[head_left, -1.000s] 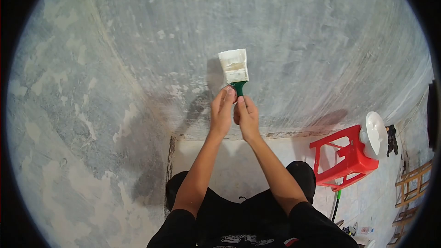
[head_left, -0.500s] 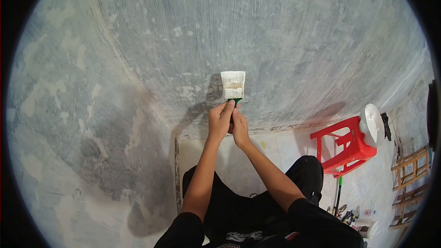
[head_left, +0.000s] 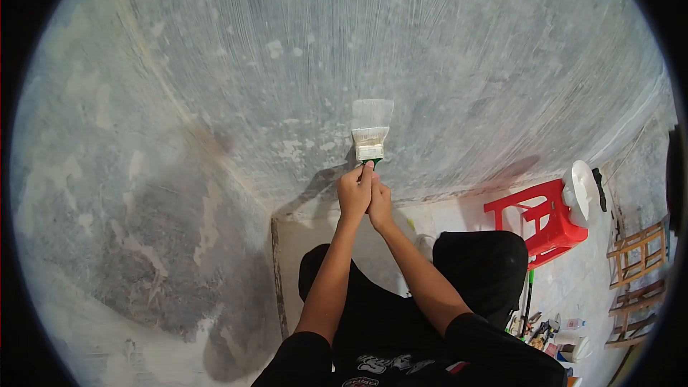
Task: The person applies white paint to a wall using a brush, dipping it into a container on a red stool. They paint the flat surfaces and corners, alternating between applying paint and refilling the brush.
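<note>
A wide paintbrush (head_left: 370, 145) with a green handle and white-coated bristles lies against the grey wall (head_left: 430, 50). Just above its bristles a fresh white painted patch (head_left: 373, 111) shows on the wall. My left hand (head_left: 354, 190) is closed round the handle, its thumb near the brush's neck. Right beside it, my right hand (head_left: 380, 204) is closed on the lower handle, which the fingers mostly hide.
A red plastic stool (head_left: 548, 218) stands at the right with a white bowl (head_left: 585, 190) on it. Wooden frames (head_left: 638, 256) lean farther right. Tools and a bottle (head_left: 575, 323) lie on the floor at lower right. A wall corner runs down the left.
The brush and both hands have moved slightly down and right along the wall. A white patch has appeared above the bristles. My right-side knee has shifted outward.
</note>
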Motion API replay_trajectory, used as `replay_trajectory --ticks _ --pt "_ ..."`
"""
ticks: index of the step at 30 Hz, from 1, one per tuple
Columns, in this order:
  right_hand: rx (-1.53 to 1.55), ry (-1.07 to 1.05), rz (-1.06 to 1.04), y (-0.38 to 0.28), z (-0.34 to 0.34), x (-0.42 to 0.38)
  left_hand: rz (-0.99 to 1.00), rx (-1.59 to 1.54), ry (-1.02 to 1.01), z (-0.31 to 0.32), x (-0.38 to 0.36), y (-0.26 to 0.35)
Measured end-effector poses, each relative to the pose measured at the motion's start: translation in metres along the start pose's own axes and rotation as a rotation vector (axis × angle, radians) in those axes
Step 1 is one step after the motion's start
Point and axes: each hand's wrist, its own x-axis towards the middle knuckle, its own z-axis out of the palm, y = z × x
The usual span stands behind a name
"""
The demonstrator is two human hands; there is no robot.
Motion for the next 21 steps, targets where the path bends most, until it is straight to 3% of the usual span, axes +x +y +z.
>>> replay_trajectory --ticks 4,11,14,15,17,19,21 --pt "-0.081 0.055 -0.045 0.045 -0.01 -0.009 -0.044 0.049 0.033 0.006 -0.018 -0.039" --pt "-0.106 0.092 0.37 0.049 -0.023 -0.048 -0.164 0.077 0.033 0.008 -0.052 -0.091" --pt "-0.011 0.043 0.501 0.029 -0.023 -0.058 -0.331 0.16 -0.049 0.0 -0.055 -0.089" --pt "0.078 -0.017 0.566 0.018 -0.021 -0.059 -0.421 0.049 -0.046 0.0 -0.052 -0.091" --pt "0.103 -0.06 0.535 -0.023 -0.01 -0.065 -0.503 -0.062 -0.042 -0.004 -0.045 -0.074" --pt "0.122 -0.102 0.511 -0.071 0.004 -0.066 -0.358 -0.228 0.016 -0.014 -0.033 -0.003" --pt "0.069 -0.123 0.317 -0.121 0.023 -0.058 -0.259 -0.12 -0.023 -0.026 -0.011 0.071"
